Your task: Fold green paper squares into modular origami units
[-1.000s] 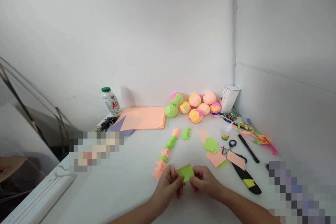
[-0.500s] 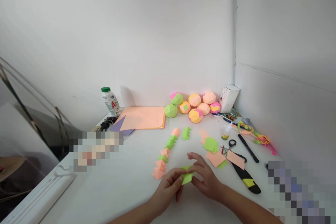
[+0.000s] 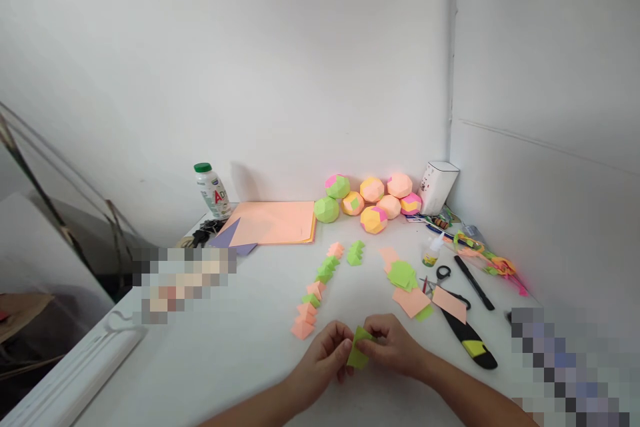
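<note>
Between my two hands, above the near part of the white table, is a small piece of green paper with a crease in it. My left hand pinches its left edge between thumb and fingers. On the other side, my right hand grips its right edge, thumb toward me. A row of folded peach and green paper pieces runs up the table beyond my left hand. Past my right hand lie loose peach sheets and green paper pieces.
Paper balls sit by the back wall, beside a stack of peach sheets and a white bottle. To the right lie scissors, a black-handled cutter, a black pen and a small glue bottle.
The green paper has turned more upright and come slightly nearer. My right hand's fingers, spread before, have closed on its right edge.
</note>
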The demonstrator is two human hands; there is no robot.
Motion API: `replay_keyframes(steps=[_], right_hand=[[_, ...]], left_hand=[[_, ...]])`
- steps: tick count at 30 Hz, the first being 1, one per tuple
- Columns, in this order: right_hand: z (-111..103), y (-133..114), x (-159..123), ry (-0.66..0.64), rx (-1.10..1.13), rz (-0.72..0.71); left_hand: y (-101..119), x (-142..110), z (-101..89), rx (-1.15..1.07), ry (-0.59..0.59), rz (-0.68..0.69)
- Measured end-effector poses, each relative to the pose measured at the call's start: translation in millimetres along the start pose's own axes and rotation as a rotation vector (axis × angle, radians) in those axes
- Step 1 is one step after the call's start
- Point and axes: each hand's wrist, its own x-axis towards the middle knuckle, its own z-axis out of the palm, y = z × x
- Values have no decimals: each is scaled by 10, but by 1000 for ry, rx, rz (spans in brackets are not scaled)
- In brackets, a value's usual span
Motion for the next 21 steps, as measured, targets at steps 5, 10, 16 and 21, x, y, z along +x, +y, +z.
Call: replay_keyframes(steps=[5, 10, 16, 21], right_hand=[[10, 38, 0, -86, 49, 99], [-22, 65, 7, -124, 152, 143], [-49, 119, 22, -179, 362, 173], [-36, 107, 27, -162, 382, 147]], left_hand=[[-18, 8, 0, -44, 42, 32], [-26, 14, -7, -68, 66, 38], [-17, 8, -19, -27, 99, 79], [-28, 16, -44, 53, 61, 127]])
